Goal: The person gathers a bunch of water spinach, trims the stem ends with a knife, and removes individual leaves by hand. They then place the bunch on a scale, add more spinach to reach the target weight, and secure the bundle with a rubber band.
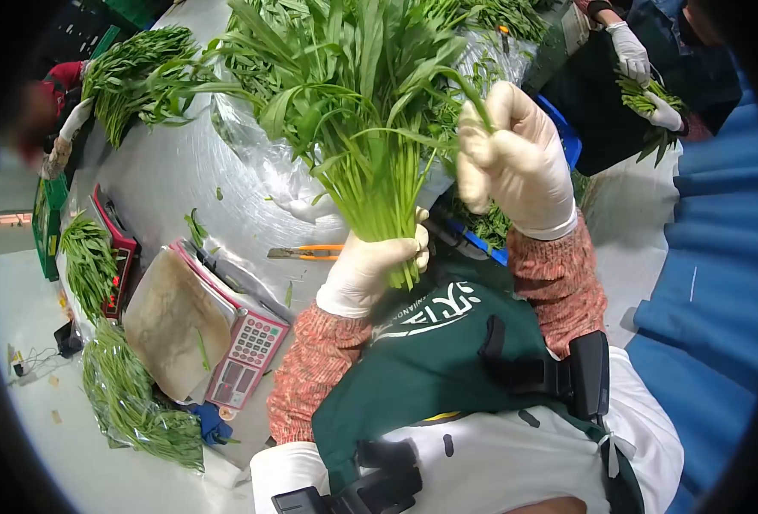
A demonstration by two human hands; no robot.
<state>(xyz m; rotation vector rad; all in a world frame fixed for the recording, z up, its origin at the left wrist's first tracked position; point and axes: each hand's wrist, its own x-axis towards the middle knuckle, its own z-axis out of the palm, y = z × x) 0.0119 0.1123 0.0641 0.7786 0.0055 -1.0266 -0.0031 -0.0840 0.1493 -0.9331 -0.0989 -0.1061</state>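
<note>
My left hand [375,265], in a white glove, is wrapped round the lower stems of a bunch of leafy greens [370,163]. The bunch stands upright in front of my apron, its cut stem ends poking out below the fist and its long leaves fanning out above. To the right of the bunch, my gloved right hand [516,158] is raised with its fingers curled in a pinch. A long green leaf [469,90] from the bunch's side runs into those fingers. An orange utility knife [306,253] lies on the metal table [259,218] beside my left hand.
A pink scale [246,351] with a stained pan stands at left, near a red scale [122,248] and bagged greens [131,394]. More greens [516,17] are piled at the back. Co-workers' gloved hands hold greens at far left [77,118] and upper right [632,56].
</note>
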